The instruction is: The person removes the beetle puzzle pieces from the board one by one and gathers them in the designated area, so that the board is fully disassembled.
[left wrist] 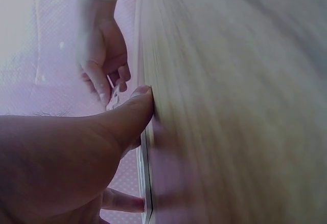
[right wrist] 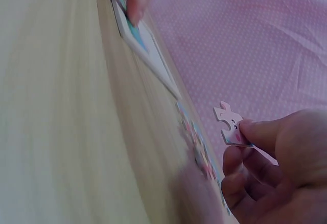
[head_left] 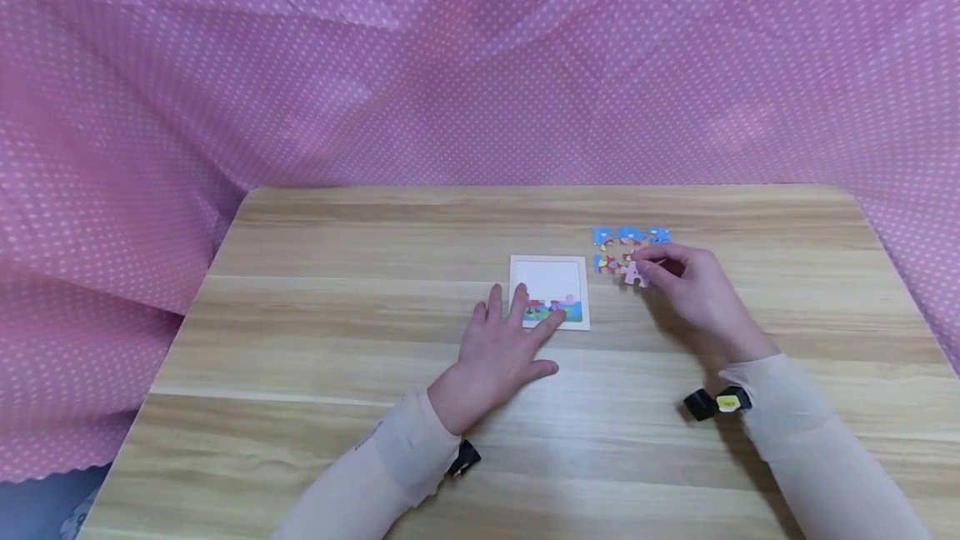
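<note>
And just right of the head view's centre, the right hand [head_left: 693,294] pinches a pink jigsaw piece [head_left: 635,274], surely light and stiff, best gripped across its flat faces, while the left hand [head_left: 498,348] spreads wide, fingertips on the puzzle tray [head_left: 551,277].

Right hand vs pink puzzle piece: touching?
Touching. The right wrist view shows the right hand pinching the pink puzzle piece at its edge, thumb overlapping it.
</note>
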`<act>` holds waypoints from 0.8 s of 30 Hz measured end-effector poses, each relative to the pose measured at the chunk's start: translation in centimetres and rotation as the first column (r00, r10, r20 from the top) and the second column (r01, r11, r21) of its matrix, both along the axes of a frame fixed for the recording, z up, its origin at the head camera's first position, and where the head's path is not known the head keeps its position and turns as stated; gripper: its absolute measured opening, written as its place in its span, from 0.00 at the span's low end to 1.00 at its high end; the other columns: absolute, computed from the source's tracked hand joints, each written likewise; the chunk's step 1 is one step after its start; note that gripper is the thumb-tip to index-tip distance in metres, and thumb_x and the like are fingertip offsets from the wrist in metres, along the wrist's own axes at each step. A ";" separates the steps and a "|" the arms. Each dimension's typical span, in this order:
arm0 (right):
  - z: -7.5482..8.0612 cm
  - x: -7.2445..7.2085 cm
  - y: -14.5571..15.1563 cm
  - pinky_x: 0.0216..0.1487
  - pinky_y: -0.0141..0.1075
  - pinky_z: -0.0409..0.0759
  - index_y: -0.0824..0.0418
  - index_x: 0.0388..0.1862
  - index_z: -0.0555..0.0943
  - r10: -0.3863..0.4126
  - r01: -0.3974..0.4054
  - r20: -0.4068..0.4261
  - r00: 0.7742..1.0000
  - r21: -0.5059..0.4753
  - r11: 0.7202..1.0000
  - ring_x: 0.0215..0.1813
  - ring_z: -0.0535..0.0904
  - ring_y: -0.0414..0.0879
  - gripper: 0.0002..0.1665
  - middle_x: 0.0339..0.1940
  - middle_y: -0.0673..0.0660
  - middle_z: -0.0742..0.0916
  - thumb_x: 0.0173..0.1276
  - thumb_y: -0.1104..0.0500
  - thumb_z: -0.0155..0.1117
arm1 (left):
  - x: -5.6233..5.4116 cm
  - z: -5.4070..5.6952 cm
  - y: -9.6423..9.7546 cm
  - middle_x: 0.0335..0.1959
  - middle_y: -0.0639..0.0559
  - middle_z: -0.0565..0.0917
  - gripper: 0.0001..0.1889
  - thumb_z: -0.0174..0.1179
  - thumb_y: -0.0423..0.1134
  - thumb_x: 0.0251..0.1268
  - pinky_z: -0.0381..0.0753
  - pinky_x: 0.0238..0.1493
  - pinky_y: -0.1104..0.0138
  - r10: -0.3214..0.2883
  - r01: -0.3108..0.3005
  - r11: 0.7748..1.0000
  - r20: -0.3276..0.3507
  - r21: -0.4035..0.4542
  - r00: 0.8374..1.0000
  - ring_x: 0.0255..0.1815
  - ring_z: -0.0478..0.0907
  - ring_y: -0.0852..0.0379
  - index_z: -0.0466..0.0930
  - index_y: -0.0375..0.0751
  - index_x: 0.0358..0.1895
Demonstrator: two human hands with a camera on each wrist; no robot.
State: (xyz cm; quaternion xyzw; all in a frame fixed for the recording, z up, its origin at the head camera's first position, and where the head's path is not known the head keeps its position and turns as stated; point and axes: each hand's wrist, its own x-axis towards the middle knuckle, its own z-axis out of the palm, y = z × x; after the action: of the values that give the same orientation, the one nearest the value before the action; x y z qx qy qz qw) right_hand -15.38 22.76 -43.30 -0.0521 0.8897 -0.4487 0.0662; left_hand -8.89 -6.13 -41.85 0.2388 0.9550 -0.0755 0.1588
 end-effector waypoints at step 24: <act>-1.0 -1.4 3.4 0.36 0.28 0.75 0.65 0.58 0.87 -0.043 0.052 -0.071 0.997 0.139 0.989 0.39 0.77 0.42 0.15 0.46 0.64 0.89 0.86 0.58 0.58 | -0.1 0.2 0.1 0.87 0.38 0.59 0.40 0.52 0.73 0.77 0.68 0.81 0.41 0.018 -0.018 1.000 0.032 0.008 0.999 0.86 0.57 0.26 0.54 0.76 0.87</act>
State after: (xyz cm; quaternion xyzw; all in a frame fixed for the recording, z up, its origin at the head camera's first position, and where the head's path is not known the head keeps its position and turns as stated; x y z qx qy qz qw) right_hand -16.78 26.17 -44.33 -0.0411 0.9219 -0.3841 0.0288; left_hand -8.97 -5.99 -41.66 0.2319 0.9548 -0.0663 0.1737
